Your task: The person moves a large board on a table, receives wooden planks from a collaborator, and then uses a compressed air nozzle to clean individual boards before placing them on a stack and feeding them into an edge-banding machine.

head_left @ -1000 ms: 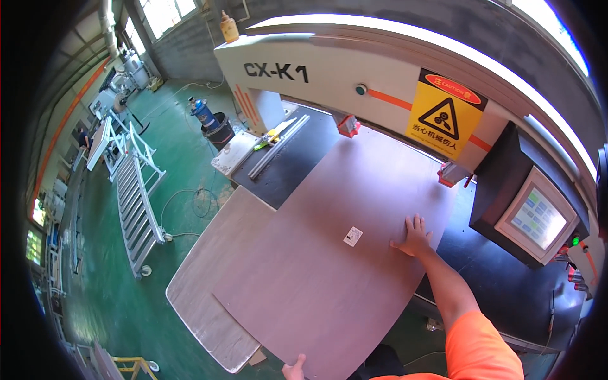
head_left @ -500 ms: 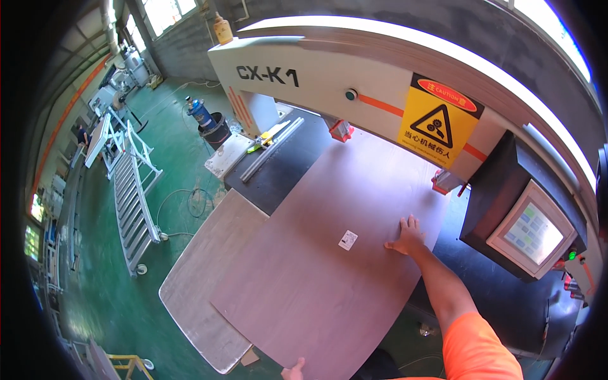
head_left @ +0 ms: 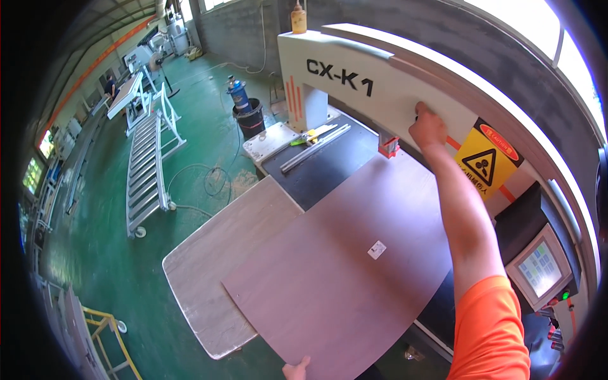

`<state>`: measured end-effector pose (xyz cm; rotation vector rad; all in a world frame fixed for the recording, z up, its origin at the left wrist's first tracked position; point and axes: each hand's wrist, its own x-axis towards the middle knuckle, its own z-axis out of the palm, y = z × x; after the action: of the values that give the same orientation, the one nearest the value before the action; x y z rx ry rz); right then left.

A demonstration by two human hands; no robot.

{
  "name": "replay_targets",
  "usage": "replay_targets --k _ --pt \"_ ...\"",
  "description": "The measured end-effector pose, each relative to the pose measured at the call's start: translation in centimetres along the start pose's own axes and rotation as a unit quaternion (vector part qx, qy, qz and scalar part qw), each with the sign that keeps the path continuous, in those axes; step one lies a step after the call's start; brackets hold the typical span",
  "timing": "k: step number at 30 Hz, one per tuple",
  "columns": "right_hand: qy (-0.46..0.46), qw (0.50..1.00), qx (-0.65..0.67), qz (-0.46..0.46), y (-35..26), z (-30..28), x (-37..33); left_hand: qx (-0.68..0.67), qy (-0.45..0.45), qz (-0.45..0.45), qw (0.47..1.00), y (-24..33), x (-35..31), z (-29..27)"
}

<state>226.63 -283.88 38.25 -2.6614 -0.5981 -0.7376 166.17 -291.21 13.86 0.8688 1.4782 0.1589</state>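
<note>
- Clock dirs from mid. of board, 12 = top of view.
- Board (head_left: 335,272): big, flat, pinkish-brown; centre of view, its far end at 12 running in under beam (head_left: 396,95) of machine. Its 9 side overlaps grey side table (head_left: 218,253).
- Wht label (head_left: 377,250) on board top, just off middle twd 2.
- L hand (head_left: 296,368): at 7, on near edge of board, thumb showing; rest cut off by pic edge, so can't tell if clamped on it.
- R hand (head_left: 428,126): at 1, up against front face of beam, fingers bent; contact hidden, can't tell if digits grip anything. Arm reaches over R part of board, orange sleeve (head_left: 491,329) at 4.
- Red foot (head_left: 389,148) under beam, btwn 12 and 1, nr far end of board.
- Blk table (head_left: 345,158) at 12; metal bars (head_left: 315,149) on it, btwn 11 and 12, yellow-grn tool (head_left: 307,137) just beside.
- Yellow warning sign (head_left: 486,158) on beam, 2.
- Screen (head_left: 539,268) at 3, lit; grn lamp (head_left: 565,295) nr its lower R corner.
- Bottle (head_left: 298,19), amber, atop beam's L end, nr 12.
- Blk bucket (head_left: 253,125) on floor, 11; slatted rack (head_left: 144,171) at 10, well apart.
</note>
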Motion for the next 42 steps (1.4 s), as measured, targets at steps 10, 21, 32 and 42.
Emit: replay_targets --k 10,21,32,42 --pt "-0.247 0.938 0.234 -0.075 5.1 3.7 -22.8 0.036 0.03 0.015 0.999 0.3 -1.3 1.7" --pt "-0.312 0.875 0.326 -0.173 9.3 -1.2 -51.6 0.145 0.017 0.075 0.986 -6.2 6.2 -0.6" --pt "-0.338 0.814 0.291 -0.372 0.4 -2.1 -59.1 0.298 -0.116 0.25 0.914 -20.4 -0.5 -17.6" --pt "-0.462 0.728 0.258 -0.436 -30.4 -7.9 -71.3 0.134 0.309 -0.017 0.941 -32.3 -1.5 -53.6"
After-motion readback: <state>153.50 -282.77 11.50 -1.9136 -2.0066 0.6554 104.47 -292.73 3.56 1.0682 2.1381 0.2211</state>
